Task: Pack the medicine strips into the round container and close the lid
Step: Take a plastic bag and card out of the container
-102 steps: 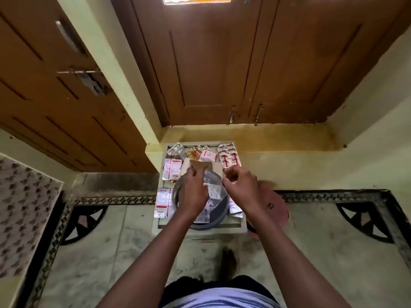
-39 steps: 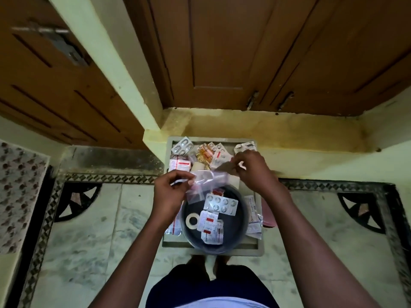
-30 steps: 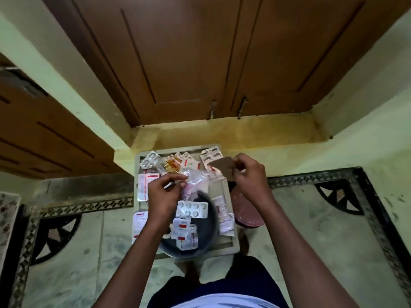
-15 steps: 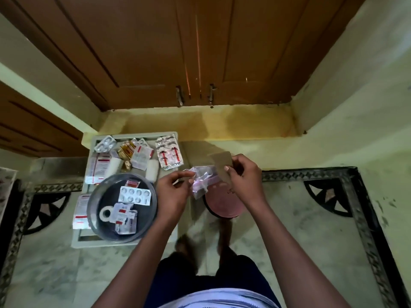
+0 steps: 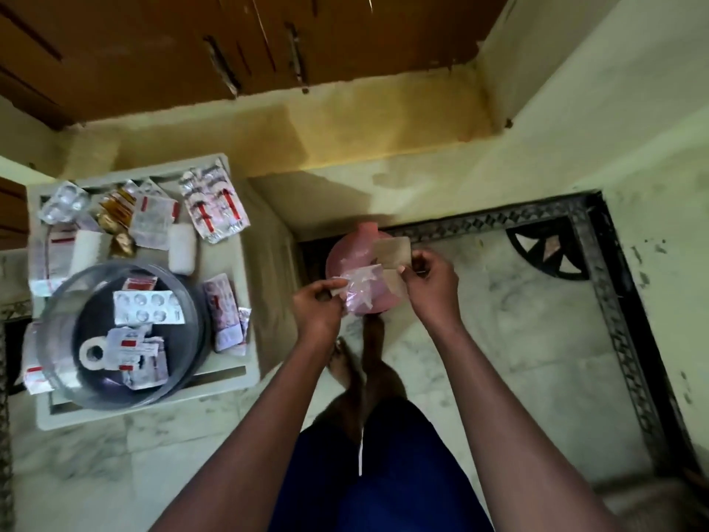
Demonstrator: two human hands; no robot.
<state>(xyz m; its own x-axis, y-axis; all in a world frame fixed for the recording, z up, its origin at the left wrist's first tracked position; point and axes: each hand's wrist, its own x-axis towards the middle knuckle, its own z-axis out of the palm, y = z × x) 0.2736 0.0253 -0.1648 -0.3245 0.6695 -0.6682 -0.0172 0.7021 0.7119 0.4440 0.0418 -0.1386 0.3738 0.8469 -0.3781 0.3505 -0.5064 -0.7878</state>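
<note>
The clear round container (image 5: pixel 61 312) stands open on a small pale table (image 5: pixel 249 270) at the left, with a few medicine strips (image 5: pixel 147 307) and a tape roll (image 5: pixel 92 354) inside. More strips (image 5: pixel 215 203) lie on the table behind and beside it. To the right of the table, over the floor, my left hand (image 5: pixel 316 307) pinches a crumpled clear plastic bag (image 5: pixel 360 288). My right hand (image 5: pixel 431 280) grips the bag's other side together with a brown paper piece (image 5: pixel 391 252). The pink lid (image 5: pixel 345 253) lies on the floor beneath my hands.
Brown wooden doors (image 5: pixel 230 44) and a yellow step (image 5: pixel 345 124) are at the top. The marble floor has a black patterned border (image 5: pixel 614 301) at the right. My feet (image 5: pixel 364 362) stand just below the lid.
The view has swung right, so the table sits further left. Both hands carried the bag and paper off the container and now hold them over the pink lid.
</note>
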